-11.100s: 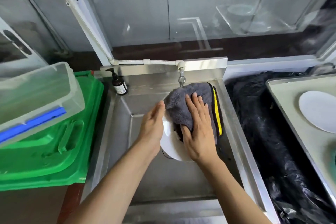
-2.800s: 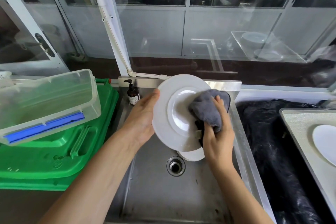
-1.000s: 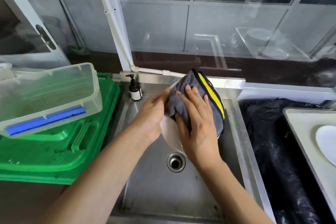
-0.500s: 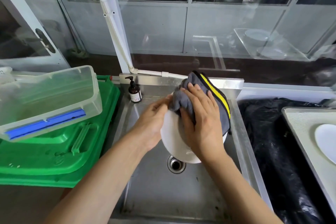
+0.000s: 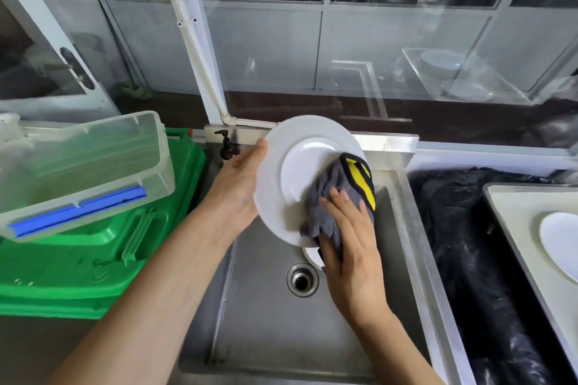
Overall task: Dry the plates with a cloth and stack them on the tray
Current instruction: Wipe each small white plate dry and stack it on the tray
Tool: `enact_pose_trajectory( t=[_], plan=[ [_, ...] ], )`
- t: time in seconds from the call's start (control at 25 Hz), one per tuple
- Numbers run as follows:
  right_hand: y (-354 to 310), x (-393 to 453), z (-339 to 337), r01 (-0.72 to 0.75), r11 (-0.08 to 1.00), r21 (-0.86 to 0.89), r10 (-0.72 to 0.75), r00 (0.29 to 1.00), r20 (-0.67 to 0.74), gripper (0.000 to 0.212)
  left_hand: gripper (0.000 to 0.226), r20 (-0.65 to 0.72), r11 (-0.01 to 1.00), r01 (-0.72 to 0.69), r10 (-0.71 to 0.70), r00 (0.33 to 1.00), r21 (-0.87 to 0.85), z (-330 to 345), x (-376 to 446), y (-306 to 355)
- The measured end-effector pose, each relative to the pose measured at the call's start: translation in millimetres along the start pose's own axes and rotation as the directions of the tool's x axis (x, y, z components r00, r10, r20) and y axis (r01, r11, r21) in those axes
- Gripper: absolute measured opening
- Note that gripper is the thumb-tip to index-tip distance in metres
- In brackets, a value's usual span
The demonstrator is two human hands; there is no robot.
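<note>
**A wet plate wants the rim, not the face**

Nearest me, my right hand (image 5: pixel 350 244) presses the grey cloth (image 5: pixel 331 197) against the lower right of the white plate (image 5: pixel 300 172), fingers laid fairly flat over the bunched fabric, with the thumb side hidden, so I cannot tell how far it wraps the edge. The cloth is soft and thick, with a yellow and black border; it should bunch easily and give me friction on a glazed face.

My left hand (image 5: pixel 240 184) holds the plate's left rim, thumb over the front edge, fingers behind and out of sight. The plate stands tilted on edge above the sink (image 5: pixel 266 322), over the drain (image 5: pixel 302 279). I judge it stiff, fairly light, breakable and slick while damp, so the rim is the place to hold. A slip here would land it on steel.

Beneath it the edge of another plate (image 5: pixel 311 255) shows in the basin. At the far right sits the tray (image 5: pixel 513 216), with one dried plate (image 5: pixel 560 244) lying on it.
</note>
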State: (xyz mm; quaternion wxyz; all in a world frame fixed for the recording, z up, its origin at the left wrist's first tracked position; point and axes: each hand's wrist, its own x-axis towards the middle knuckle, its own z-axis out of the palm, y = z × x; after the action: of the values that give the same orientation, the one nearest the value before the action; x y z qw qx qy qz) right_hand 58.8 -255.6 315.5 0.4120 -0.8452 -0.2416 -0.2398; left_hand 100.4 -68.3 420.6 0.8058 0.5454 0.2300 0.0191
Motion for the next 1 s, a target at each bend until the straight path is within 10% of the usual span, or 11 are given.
enact_pose_trajectory(
  t=[0.28,0.64,1.0],
  plan=[
    [3.7,97.5,-20.3,0.122,0.992,-0.031,-0.123,0.992,-0.021,0.038,0.035,0.09,0.994,-0.083,0.076,0.993,0.07,10.9,-6.0,-19.0],
    [27.4,22.7,-22.6,-0.347,0.893,0.286,0.393,0.912,-0.118,0.043,0.034,-0.079,0.995,-0.01,0.002,0.997,-0.099,7.9,6.2,-11.7],
    [-12.9,-40.1,1.4,-0.024,0.998,0.066,0.025,0.999,-0.02,0.048,0.03,-0.11,0.988,-0.02,0.003,0.994,-0.152,9.1,7.6,-16.1]
  ],
)
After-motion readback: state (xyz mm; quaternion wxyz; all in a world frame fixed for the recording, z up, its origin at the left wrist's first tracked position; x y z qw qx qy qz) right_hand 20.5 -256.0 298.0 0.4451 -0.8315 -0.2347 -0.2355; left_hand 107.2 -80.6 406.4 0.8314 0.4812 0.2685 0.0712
